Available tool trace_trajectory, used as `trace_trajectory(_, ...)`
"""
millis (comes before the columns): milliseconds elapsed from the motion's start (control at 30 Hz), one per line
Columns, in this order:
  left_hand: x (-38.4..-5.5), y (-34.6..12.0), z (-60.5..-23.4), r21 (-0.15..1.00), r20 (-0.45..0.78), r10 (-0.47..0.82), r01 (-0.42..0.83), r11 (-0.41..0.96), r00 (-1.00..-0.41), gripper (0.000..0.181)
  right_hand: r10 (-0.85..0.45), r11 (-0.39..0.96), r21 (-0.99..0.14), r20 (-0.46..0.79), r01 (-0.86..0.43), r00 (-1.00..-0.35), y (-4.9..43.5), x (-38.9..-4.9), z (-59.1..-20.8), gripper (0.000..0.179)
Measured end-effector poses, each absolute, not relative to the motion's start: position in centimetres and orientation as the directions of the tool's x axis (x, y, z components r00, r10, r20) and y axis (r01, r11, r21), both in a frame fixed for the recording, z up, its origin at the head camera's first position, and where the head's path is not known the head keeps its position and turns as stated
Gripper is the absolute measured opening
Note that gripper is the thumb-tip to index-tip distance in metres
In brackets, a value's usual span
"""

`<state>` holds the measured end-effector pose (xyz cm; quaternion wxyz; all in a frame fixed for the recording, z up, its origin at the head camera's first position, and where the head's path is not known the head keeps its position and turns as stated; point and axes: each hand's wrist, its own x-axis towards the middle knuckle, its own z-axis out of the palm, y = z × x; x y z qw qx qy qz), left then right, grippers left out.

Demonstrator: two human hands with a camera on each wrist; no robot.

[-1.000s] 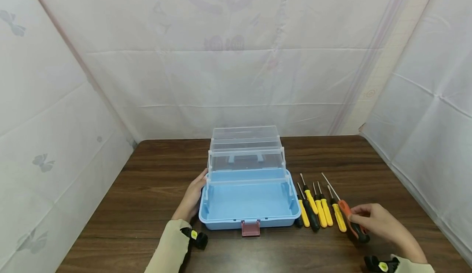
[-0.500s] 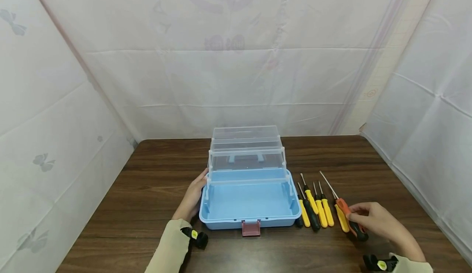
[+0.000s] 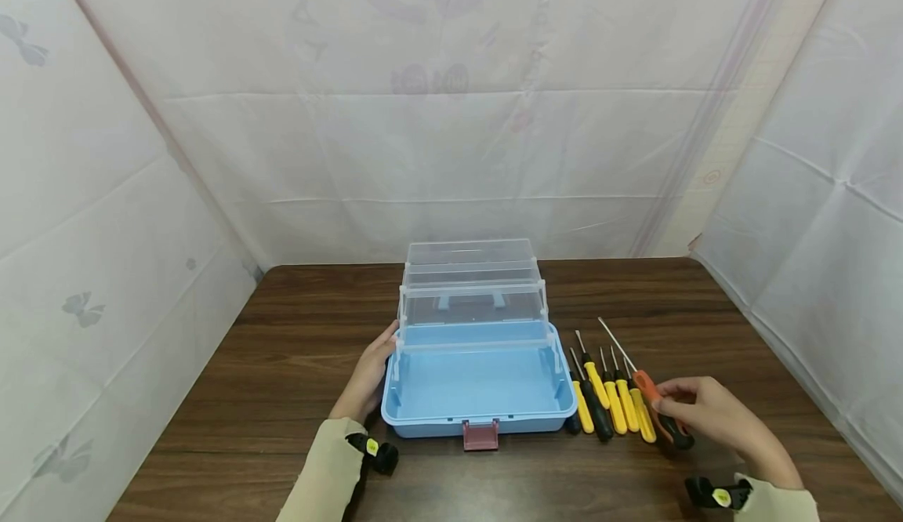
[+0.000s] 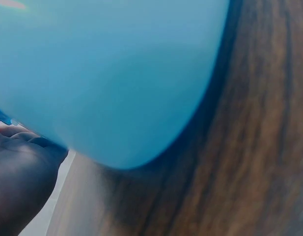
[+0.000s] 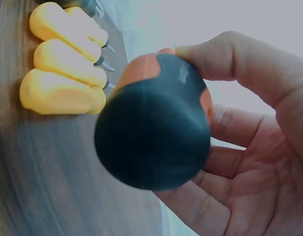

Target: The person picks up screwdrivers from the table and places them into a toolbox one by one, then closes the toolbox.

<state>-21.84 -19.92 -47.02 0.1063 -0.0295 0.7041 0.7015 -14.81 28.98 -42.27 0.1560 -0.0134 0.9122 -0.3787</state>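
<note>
The light-blue toolbox (image 3: 480, 385) stands unlatched in the middle, its clear trays folded up at the back. My left hand (image 3: 368, 373) holds its left side near the rim. In the left wrist view the box wall (image 4: 107, 83) covers most of the fingers. My right hand (image 3: 712, 412) pinches an orange-and-black screwdriver (image 3: 647, 387) by the handle between thumb and fingers, its long shaft pointing away and leftward. In the right wrist view the black handle end (image 5: 151, 137) faces the camera. Just left of it lies a yellow-handled screwdriver (image 3: 642, 416), the nearest in the row.
Several more yellow screwdrivers (image 3: 612, 408) and a black-handled one (image 3: 596, 416) lie side by side against the box's right wall. A reddish latch (image 3: 480, 436) hangs at the box front. White sheeting (image 3: 466, 154) stands behind and beside the wooden table (image 3: 296, 334).
My right hand has moved left and slightly away with the orange-and-black screwdriver. The nearest yellow screwdriver has shifted left, closer to the others. My left hand and the box stay put.
</note>
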Motion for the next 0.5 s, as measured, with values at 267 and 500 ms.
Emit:
trace_trajectory(267,-21.8,-19.9,-47.0,0.981,-0.192,0.105,-0.190,0.026,-0.976,0.054,-0.179,0.710,-0.703,-0.233,0.038,-0.956,28.5,-15.1,-41.8,0.043)
trace_trajectory(500,-21.7,-19.9,-47.0,0.981,-0.196,0.108,-0.195,0.025,-0.975,0.054,-0.198,0.703,-0.711,-0.191,-0.004,-0.961,27.8,-15.4,-41.3,0.041)
